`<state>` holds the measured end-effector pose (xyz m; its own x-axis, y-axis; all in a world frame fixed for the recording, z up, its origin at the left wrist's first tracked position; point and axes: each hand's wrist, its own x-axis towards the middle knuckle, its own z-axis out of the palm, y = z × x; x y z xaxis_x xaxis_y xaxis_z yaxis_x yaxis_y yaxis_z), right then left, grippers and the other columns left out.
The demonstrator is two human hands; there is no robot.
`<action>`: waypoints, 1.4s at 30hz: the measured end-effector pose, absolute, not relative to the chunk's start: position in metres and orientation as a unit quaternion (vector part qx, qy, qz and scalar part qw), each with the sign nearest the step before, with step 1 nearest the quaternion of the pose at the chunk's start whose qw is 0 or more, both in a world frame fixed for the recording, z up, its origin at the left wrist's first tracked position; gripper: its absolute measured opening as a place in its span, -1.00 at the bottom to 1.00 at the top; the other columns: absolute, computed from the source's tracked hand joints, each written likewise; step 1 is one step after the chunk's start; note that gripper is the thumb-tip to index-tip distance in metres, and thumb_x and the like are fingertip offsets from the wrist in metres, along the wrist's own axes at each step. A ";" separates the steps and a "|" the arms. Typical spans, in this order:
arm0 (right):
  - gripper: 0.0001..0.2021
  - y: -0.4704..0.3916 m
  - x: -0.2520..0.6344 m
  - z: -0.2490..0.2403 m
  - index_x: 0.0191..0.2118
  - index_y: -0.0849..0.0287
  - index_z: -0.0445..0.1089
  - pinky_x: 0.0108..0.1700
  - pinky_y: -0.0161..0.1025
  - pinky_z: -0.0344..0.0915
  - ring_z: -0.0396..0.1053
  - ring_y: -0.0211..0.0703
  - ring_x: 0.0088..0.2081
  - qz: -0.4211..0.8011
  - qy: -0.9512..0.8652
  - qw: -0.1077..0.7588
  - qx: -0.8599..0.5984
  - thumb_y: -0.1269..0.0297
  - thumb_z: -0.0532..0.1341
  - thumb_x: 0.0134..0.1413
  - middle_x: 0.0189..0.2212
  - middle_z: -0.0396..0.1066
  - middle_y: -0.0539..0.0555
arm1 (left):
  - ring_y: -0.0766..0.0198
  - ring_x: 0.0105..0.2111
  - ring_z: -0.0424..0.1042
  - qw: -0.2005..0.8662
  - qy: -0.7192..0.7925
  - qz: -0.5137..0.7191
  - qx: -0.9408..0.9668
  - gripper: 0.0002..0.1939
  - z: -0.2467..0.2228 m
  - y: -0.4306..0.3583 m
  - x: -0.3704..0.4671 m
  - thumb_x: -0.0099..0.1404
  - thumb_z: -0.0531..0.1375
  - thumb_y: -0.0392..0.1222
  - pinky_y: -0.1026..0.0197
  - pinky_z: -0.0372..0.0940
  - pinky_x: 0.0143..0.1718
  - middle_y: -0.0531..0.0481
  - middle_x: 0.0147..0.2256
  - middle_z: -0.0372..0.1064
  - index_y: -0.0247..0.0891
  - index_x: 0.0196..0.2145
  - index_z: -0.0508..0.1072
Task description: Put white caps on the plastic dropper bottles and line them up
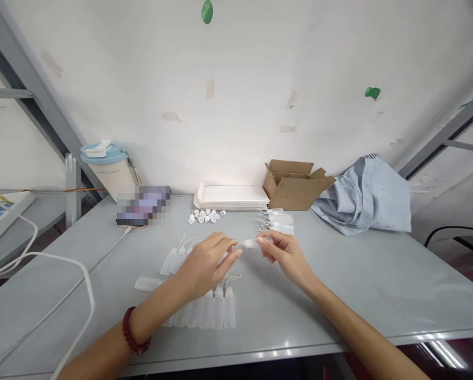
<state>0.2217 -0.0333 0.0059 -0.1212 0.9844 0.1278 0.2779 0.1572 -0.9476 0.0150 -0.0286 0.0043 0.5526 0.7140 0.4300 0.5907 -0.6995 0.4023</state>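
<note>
My right hand (282, 253) pinches a small translucent white plastic bottle (251, 243), held sideways above the table with its narrow end pointing left. At that end are the bent fingers of my left hand (210, 261), closed toward each other; what they grip is too small to make out. Under and beside my left forearm lie several flat translucent bottles (218, 311) in rows, with thin white cords (232, 277) at their necks. One more bottle (147, 284) lies apart on the left. Beyond my right hand sits a small group of corded bottles (280, 221).
Loose white caps (207, 216) lie before a stack of white trays (232, 196). Behind are an open cardboard box (295, 190) and a crumpled grey-blue cloth (363, 195). A phone (143, 206), its cable (105, 253) and a lidded cup (112, 171) stand at the left.
</note>
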 end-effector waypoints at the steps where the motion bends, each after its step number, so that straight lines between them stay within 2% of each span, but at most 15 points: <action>1: -0.67 -0.030 0.224 0.006 -0.34 0.24 0.43 -0.52 -0.34 0.12 0.15 -0.33 -0.60 0.382 -0.625 0.444 -0.516 0.03 0.16 0.04 -0.63 0.27 -0.03 | 0.20 -0.26 0.34 0.117 0.385 0.301 0.865 -0.77 0.005 -0.024 0.011 0.37 -0.05 -0.18 0.19 0.25 -0.26 -0.08 -0.30 0.38 -0.26 -0.19 0.36; 4: -0.65 -0.021 0.235 0.005 -0.29 0.23 0.45 -0.51 -0.31 0.15 0.21 -0.28 -0.57 0.277 -0.637 0.456 -0.556 0.02 0.13 0.08 -0.57 0.37 0.02 | 0.14 -0.16 0.31 0.103 0.451 0.313 0.830 -0.73 0.005 -0.006 -0.006 0.36 -0.09 -0.18 0.12 0.25 -0.17 -0.10 -0.23 0.38 -0.25 -0.17 0.37; 8: -0.68 -0.009 0.251 0.002 -0.30 0.22 0.45 -0.46 -0.28 0.22 0.30 -0.22 -0.48 0.141 -0.674 0.442 -0.575 0.06 0.11 0.09 -0.36 0.47 0.10 | 0.06 -0.11 0.29 0.057 0.538 0.263 0.799 -0.68 0.001 0.020 -0.032 0.34 -0.10 -0.14 0.03 0.21 -0.08 -0.15 -0.21 0.38 -0.29 -0.21 0.40; 14: -0.72 0.003 0.270 -0.004 -0.25 0.20 0.44 -0.44 -0.26 0.21 0.36 -0.14 -0.43 0.004 -0.717 0.361 -0.596 0.14 0.10 0.10 -0.40 0.47 0.11 | 0.04 -0.07 0.28 0.058 0.557 0.194 0.805 -0.62 -0.012 0.040 -0.053 0.30 -0.14 -0.22 0.04 0.18 -0.02 -0.17 -0.11 0.35 -0.32 -0.16 0.42; 20: -0.76 0.008 0.279 -0.007 -0.21 0.19 0.43 -0.37 -0.22 0.25 0.42 -0.04 -0.29 -0.015 -0.719 0.301 -0.626 0.22 0.10 0.08 -0.24 0.49 0.14 | 0.03 -0.09 0.30 0.057 0.552 0.171 0.814 -0.61 -0.021 0.046 -0.056 0.29 -0.13 -0.21 0.04 0.20 -0.05 -0.21 -0.11 0.35 -0.31 -0.20 0.47; 28: -0.79 0.012 0.284 -0.006 -0.23 0.21 0.42 -0.28 -0.18 0.25 0.40 0.05 -0.16 -0.058 -0.723 0.252 -0.640 0.29 0.11 0.07 -0.26 0.49 0.16 | 0.07 -0.12 0.32 0.051 0.551 0.162 0.817 -0.60 -0.023 0.049 -0.057 0.29 -0.12 -0.17 0.10 0.22 -0.08 -0.16 -0.17 0.39 -0.26 -0.19 0.48; 38: -0.87 0.012 0.288 -0.005 -0.31 0.21 0.40 -0.30 -0.18 0.22 0.35 0.03 -0.19 -0.077 -0.734 0.260 -0.622 0.33 0.14 0.02 -0.32 0.46 0.15 | 0.07 -0.17 0.35 0.050 0.550 0.160 0.818 -0.59 -0.019 0.047 -0.056 0.31 -0.12 -0.11 0.10 0.23 -0.12 -0.14 -0.28 0.43 -0.24 -0.31 0.50; 42: -0.87 0.009 0.285 -0.004 -0.33 0.20 0.38 -0.26 -0.16 0.22 0.33 0.02 -0.22 -0.085 -0.741 0.288 -0.600 0.31 0.12 0.05 -0.33 0.44 0.16 | 0.05 -0.16 0.35 0.045 0.558 0.167 0.812 -0.62 -0.019 0.046 -0.056 0.29 -0.10 -0.12 0.11 0.23 -0.15 -0.15 -0.28 0.43 -0.25 -0.25 0.49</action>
